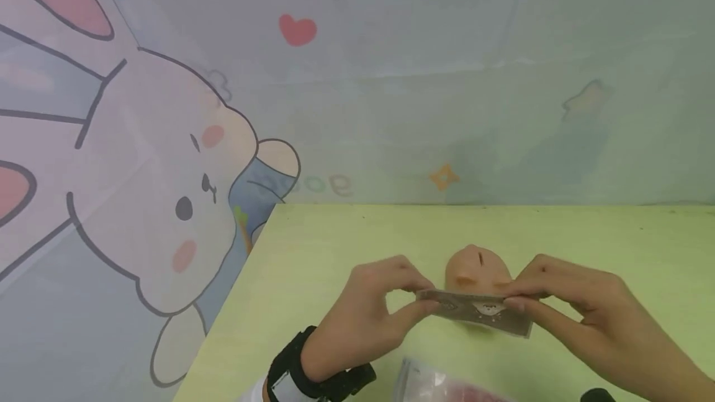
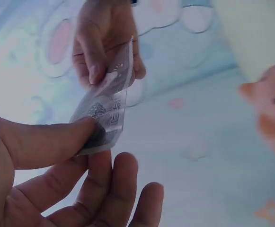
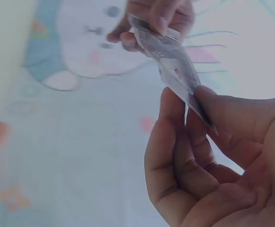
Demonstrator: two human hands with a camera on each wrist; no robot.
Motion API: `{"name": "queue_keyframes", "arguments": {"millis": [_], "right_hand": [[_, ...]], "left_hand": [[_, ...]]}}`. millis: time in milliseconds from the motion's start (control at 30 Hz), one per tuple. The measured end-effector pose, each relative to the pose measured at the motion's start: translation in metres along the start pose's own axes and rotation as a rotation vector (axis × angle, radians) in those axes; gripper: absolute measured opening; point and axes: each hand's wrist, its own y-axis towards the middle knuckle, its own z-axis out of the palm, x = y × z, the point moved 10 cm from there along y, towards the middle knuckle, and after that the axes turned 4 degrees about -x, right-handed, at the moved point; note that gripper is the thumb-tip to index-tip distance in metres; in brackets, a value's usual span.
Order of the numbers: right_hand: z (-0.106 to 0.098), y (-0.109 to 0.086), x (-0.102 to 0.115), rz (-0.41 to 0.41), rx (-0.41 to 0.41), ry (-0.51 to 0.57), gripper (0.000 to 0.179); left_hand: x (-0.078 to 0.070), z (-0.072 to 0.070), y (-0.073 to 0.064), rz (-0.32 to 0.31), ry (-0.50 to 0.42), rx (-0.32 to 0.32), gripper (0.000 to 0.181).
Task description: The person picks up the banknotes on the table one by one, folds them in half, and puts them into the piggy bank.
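black fabric-like wristband (image 1: pixel 292 361) circles the wrist of the left hand (image 1: pixel 371 309), whose thumb and fingers pinch one end of a thin, glossy, grey rectangular sheet (image 1: pixel 466 308) with pale printing; the right hand (image 1: pixel 589 299) pinches the opposite end. held between them, the sheet partly hides a rounded, orange-pink animal-shaped figure (image 1: pixel 475 268) on the pale green table (image 1: pixel 346 234). a clear plastic bag (image 1: pixel 427 383) shows at the head view's bottom edge.

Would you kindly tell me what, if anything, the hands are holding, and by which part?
A flat printed packet: the left hand pinches one end between thumb and fingers, and the right hand pinches it near the opposite end.
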Motion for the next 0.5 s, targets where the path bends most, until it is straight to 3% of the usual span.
{"name": "queue_keyframes", "arguments": {"millis": [100, 200, 433, 500], "right_hand": [[-0.015, 0.015, 0.022, -0.103, -0.084, 0.075, 0.031], [-0.020, 0.023, 0.032, -0.142, -0.118, 0.102, 0.024], [-0.011, 0.024, 0.033, -0.117, -0.128, -0.021, 0.030], [-0.012, 0.024, 0.033, -0.086, -0.172, -0.109, 0.032]], "left_hand": [[-0.023, -0.018, 0.007, 0.094, -0.012, -0.050, 0.006], [-0.036, -0.029, 0.011, 0.145, -0.009, -0.078, 0.005], [-0.033, -0.024, 0.012, 0.106, -0.153, -0.076, 0.010], [-0.028, -0.023, 0.013, 0.077, -0.179, -0.100, 0.010]]}}
